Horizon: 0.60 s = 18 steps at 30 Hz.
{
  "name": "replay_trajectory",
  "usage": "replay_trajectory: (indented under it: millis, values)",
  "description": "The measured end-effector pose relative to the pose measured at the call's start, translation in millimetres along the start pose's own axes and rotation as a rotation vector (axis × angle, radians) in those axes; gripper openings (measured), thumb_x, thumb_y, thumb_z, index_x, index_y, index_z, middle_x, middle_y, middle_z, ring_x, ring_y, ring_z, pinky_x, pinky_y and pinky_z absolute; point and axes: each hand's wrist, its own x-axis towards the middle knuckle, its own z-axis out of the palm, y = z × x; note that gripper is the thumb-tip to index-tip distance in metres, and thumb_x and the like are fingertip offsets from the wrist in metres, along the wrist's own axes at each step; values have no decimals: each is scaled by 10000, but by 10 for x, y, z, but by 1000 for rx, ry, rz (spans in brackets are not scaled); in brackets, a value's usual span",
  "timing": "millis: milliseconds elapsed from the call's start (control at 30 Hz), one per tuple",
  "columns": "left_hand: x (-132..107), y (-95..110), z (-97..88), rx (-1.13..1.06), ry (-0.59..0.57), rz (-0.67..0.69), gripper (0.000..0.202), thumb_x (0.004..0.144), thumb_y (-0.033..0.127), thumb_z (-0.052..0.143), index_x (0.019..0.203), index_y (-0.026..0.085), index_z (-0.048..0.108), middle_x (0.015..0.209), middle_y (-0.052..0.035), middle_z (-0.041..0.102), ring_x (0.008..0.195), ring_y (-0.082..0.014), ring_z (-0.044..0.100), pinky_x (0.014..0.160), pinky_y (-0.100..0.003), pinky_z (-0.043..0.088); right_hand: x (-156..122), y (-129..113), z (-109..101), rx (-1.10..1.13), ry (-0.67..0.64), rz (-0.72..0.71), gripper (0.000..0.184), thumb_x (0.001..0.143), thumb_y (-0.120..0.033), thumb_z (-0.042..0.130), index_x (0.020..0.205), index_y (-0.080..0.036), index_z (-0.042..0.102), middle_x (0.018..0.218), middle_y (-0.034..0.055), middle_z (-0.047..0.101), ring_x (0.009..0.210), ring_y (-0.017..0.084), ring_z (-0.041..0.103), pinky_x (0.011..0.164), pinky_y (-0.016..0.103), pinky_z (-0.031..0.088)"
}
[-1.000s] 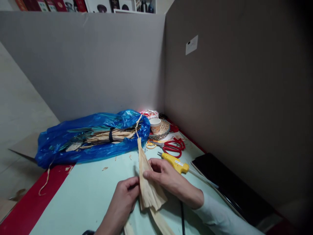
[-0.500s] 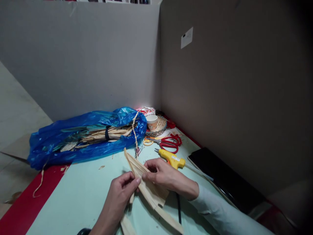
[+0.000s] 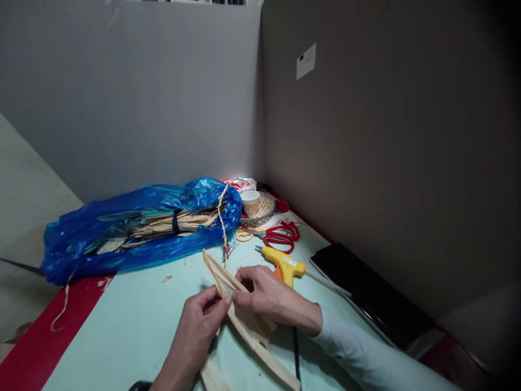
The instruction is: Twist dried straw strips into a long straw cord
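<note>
A pale, dried husk-like strip point(image 3: 252, 327) is stretched between my two hands, its narrow tip pointing away from me and its wider end hanging toward the lower right. My left hand point(image 3: 200, 320) pinches one edge between thumb and fingers. From the other side my right hand point(image 3: 264, 293) grips the strip, thumb on top, close to the left fingertips. Below the hands another pale strip point(image 3: 214, 376) runs to the bottom edge. Just beyond the tip, a thin braided cord point(image 3: 222, 222) ends near a small clip point(image 3: 228, 251).
A blue plastic bag point(image 3: 73, 244) with a tied bundle of dried strips point(image 3: 193, 221) lies at the back left. Behind my right hand are a yellow glue gun point(image 3: 287, 262), red-handled scissors point(image 3: 280, 236), a paper cup point(image 3: 250, 203) and a woven basket point(image 3: 266, 209). A black flat device point(image 3: 366, 293) lies right.
My right hand has shifted slightly left and down, and the strip looks more folded in along its right edge. The whole view has moved a little. Both hands keep their hold.
</note>
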Motion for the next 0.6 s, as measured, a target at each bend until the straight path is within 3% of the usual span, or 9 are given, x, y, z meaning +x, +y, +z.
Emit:
replay_trajectory:
  millis: [200,367,600]
  values:
    - [22,-39,-10,25,-6,29,259,690,406,674,678,153,619,636,2,581,678,-181,543,612,-242,421,-17,2,4,4,16,-49,113,735,-262,543,727,-157,586,649,-22,520,622,114,447,537,205,294]
    - [30,-53,-15,59,-2,23,262,693,411,664,661,159,597,625,6,560,637,-166,500,585,-245,400,-4,50,15,21,14,-92,129,753,-280,551,717,-159,580,644,-28,512,619,109,443,531,202,280]
    - [30,-26,-4,61,-21,44,232,698,388,663,689,161,615,637,7,572,677,-182,524,641,-255,428,-20,17,14,4,31,-29,119,750,-277,561,715,-166,586,642,-21,518,637,122,439,532,217,255]
